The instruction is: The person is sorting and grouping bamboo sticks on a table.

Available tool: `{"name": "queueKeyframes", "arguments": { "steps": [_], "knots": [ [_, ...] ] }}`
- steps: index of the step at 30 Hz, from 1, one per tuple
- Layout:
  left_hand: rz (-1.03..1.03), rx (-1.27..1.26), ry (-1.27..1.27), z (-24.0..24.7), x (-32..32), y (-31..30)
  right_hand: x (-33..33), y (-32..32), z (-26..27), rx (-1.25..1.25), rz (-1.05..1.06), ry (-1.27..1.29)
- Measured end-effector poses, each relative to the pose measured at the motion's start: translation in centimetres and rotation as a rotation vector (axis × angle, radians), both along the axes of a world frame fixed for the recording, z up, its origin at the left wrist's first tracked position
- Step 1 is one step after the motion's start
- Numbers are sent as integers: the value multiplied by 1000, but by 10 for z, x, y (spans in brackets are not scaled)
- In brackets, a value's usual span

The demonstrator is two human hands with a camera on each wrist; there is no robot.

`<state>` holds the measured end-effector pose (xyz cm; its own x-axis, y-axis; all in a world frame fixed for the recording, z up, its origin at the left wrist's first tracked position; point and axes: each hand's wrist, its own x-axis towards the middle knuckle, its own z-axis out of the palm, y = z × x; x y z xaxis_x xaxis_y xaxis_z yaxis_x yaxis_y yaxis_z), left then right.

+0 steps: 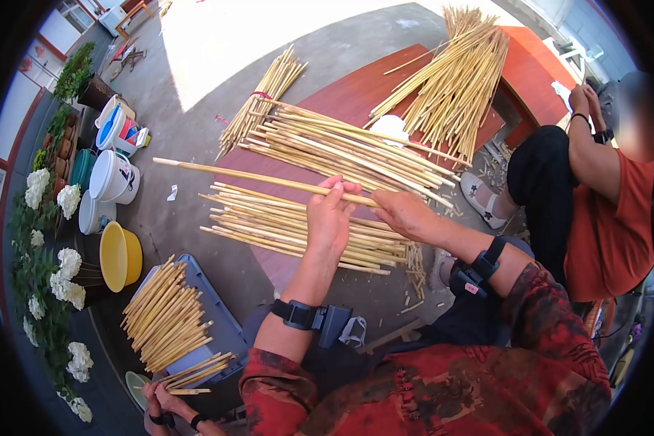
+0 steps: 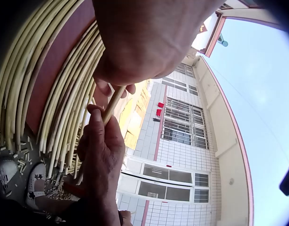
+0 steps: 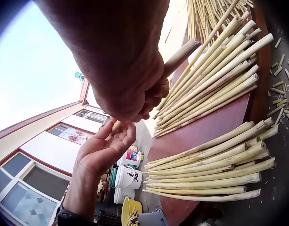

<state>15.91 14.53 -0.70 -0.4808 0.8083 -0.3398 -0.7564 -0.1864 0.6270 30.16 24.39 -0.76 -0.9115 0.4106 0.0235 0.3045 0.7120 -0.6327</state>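
A long, pale yellow plant stalk [image 1: 247, 174] slants across the head view, held above the table. My left hand [image 1: 328, 221] pinches it with thumb and fingers, palm turned up. Close beside it, my right hand [image 1: 407, 216] grips the stalk near its thicker end. In the right wrist view, the cut end [image 3: 184, 55] of that stalk sticks out past the right hand. Under my hands lies a row of stalks [image 1: 291, 229] on the reddish-brown table [image 1: 320, 102]. A second row of stalks [image 1: 341, 149] lies farther across the tabletop.
A tied bundle [image 1: 261, 102] and a fanned heap of thin stalks [image 1: 450, 87] lie at the back. Another person [image 1: 603, 211] sits at the right. Lower left, someone's hands [image 1: 163, 400] are near a grey-blue bin [image 1: 225, 291] bearing stalks. Buckets [image 1: 115, 178] and a yellow basin [image 1: 120, 256] line the left.
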Motion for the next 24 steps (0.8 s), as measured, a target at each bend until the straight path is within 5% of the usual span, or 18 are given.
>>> {"name": "queueKeyframes", "arguments": {
  "steps": [8, 14, 19, 24],
  "knots": [
    [325, -65, 87, 0, -85, -56, 31, 40, 9, 323, 31, -52],
    [234, -179, 169, 6, -92, -82, 41, 40, 9, 294, 24, -41],
    [107, -190, 214, -11, -96, -88, 26, 14, 13, -152, 93, -257],
    [16, -202, 219, -2, -63, -73, 3, -14, 3, -301, 173, -90]
  ]
}}
